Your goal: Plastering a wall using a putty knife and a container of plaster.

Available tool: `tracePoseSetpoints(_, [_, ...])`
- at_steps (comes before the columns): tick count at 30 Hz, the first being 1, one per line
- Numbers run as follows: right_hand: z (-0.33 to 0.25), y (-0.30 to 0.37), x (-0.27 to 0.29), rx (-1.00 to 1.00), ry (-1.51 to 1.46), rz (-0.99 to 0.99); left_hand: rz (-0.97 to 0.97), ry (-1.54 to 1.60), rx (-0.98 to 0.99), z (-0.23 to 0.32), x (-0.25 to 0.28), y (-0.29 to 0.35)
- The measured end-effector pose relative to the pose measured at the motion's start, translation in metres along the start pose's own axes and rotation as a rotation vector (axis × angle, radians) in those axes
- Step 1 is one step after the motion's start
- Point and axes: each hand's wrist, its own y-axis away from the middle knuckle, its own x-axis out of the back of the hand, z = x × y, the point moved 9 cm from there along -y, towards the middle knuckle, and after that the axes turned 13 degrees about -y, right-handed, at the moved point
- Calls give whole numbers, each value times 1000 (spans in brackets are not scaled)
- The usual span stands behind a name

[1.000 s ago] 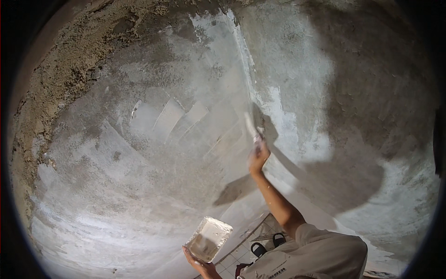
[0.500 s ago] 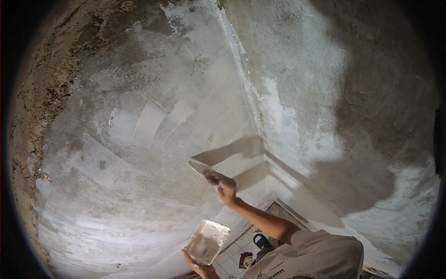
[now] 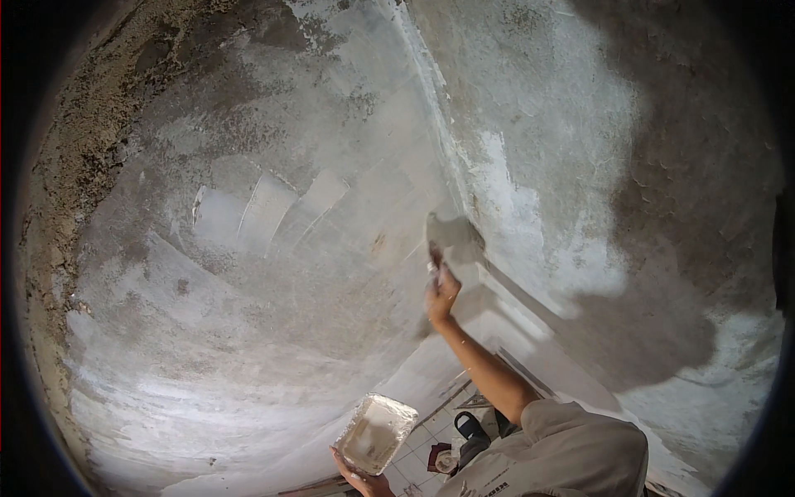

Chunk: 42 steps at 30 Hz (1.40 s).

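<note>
My right hand (image 3: 445, 291) is closed round the handle of a putty knife (image 3: 435, 252). The knife's blade is up by the left wall (image 3: 290, 306), close to the inside corner; blur hides whether it touches. Low in the view, my left hand (image 3: 361, 478) supports a foil-lined rectangular tray (image 3: 405, 420) from beneath and the side. Pale, wet-looking putty (image 3: 383, 433) lies in the tray. Overlapping smooth putty strokes (image 3: 270, 209) mark the wall left of the knife.
The right wall (image 3: 546, 132) meets the left one at a whitish corner line and bears a large dark shadow (image 3: 671, 207). Rough crumbly plaster (image 3: 83, 141) edges the far left. Below are floor tiles (image 3: 414, 460), a dark sandal (image 3: 469, 426) on my foot and a dark red object (image 3: 437, 457).
My right hand has swung the putty knife up and to the right, toward the corner, turning its blade upward. My left hand and the tray have shifted slightly right.
</note>
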Motion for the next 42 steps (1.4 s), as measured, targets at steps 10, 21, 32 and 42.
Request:
tracePoseSetpoints(10, [-58,35,-13,-17,-67,-257,99,-214,-247,11,-7,10])
tracePoseSetpoints(21, [-83,-83,-29,122,70,4,46,31,-89,-11,0,-16])
tracePoseSetpoints(32, [-118,-91,-33,336,212,152,-19,112,-115,42,-28,-15])
tracePoseSetpoints(42, [-141,-73,-98,90,-22,-81,23,130,-68,37,8,-27])
